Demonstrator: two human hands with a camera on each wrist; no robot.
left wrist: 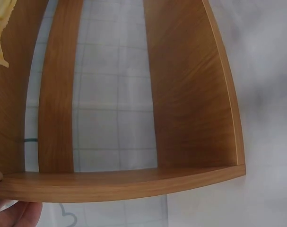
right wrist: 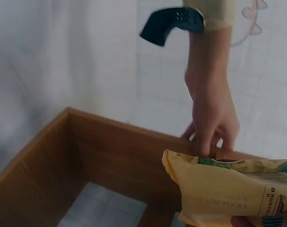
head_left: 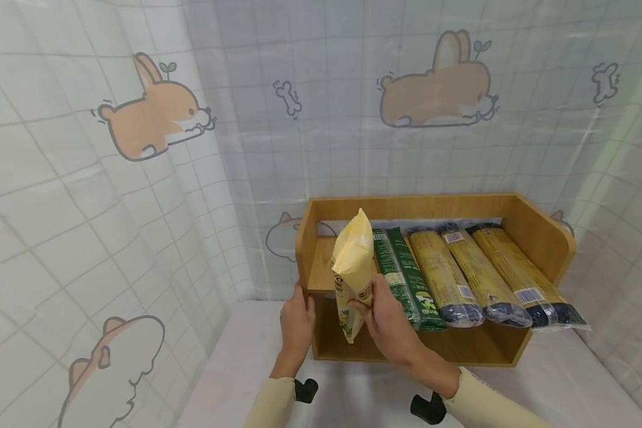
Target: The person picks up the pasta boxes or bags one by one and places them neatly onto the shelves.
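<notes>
My right hand [head_left: 393, 327] holds a yellow plastic food packet [head_left: 354, 252] upright in front of the left part of a wooden two-level shelf [head_left: 414, 206]. Thumb and fingers close on the packet's lower side; whether its bottom touches the shelf I cannot tell. The right wrist view shows printed lettering on the packet [right wrist: 223, 189]. At the shelf's left side panel, my left hand [head_left: 296, 324] grips the board's edge. In the left wrist view its fingers [left wrist: 30, 213] lie on one side of the panel and the thumb on the other.
On the upper level, right of the yellow packet, lie a green packet [head_left: 406, 276] and several long yellow packs [head_left: 446, 276] with dark ends, which stick out over the front edge. The shelf stands on a white surface [head_left: 246, 356] against patterned curtains [head_left: 321, 148].
</notes>
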